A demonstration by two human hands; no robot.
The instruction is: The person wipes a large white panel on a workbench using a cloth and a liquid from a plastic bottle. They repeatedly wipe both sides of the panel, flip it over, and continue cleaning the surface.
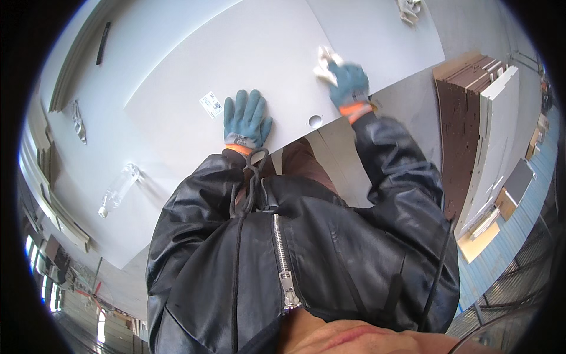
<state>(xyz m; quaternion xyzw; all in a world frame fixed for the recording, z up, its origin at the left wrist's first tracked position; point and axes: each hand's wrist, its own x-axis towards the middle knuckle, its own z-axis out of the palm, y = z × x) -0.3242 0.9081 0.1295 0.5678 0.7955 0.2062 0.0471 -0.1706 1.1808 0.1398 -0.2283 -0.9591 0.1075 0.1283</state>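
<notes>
Flatly outspread, the teal-gloved left hand (246,120) rests inside the near edge of the smooth pale-grey panel (242,53), open room beyond; by the panel's right edge, the teal-gloved right hand (349,82) grasps crumpled white cloth (325,66)

White cloth (323,66) in right hand (349,83)

A clear plastic bottle (121,187) is lying at the left (its white cap (103,211) pointing toward the lower left), below a crumpled whitish scrap (78,123). A slim black bar (103,43) is resting farther up. Dark brown flat panels (458,130) are sitting stacked at the right.
</notes>
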